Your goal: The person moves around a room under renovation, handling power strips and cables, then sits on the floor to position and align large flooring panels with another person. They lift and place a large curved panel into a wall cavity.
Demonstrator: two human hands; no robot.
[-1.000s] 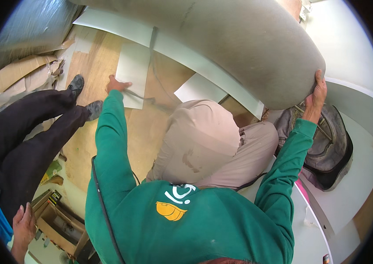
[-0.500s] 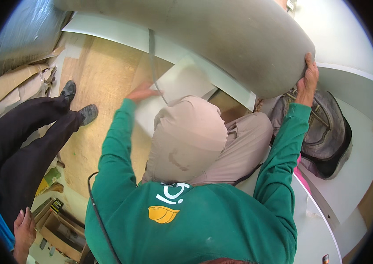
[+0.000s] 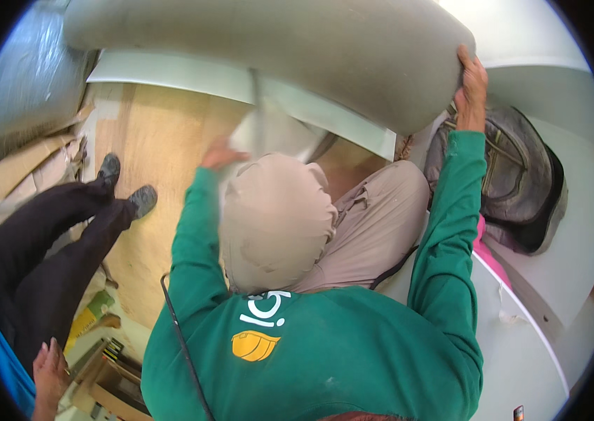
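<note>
Right hand (image 3: 471, 83) raised, fingers curled over the rounded end of a large grey padded cushion (image 3: 297, 52) held overhead. Left hand (image 3: 220, 154) blurred, near a white panel (image 3: 241, 81) below the cushion; its grip cannot be told. Grey backpack (image 3: 514, 182) beside the right green sleeve (image 3: 451, 238). Another person's black-trousered legs (image 3: 44, 245) stand to the left.

On my feed, a second person's black-trousered legs (image 3: 44, 252) stretch across the pale wooden floor (image 3: 150, 161), ending in dark grey shoes (image 3: 127, 188). I see flattened brown cardboard (image 3: 13, 172) lying along the left rim. A grey and black fabric backpack (image 3: 514, 182) slumps against a white curved panel (image 3: 577, 238) at right. A small wooden crate (image 3: 104, 375) sits low at left, its contents too blurred to tell.
</note>
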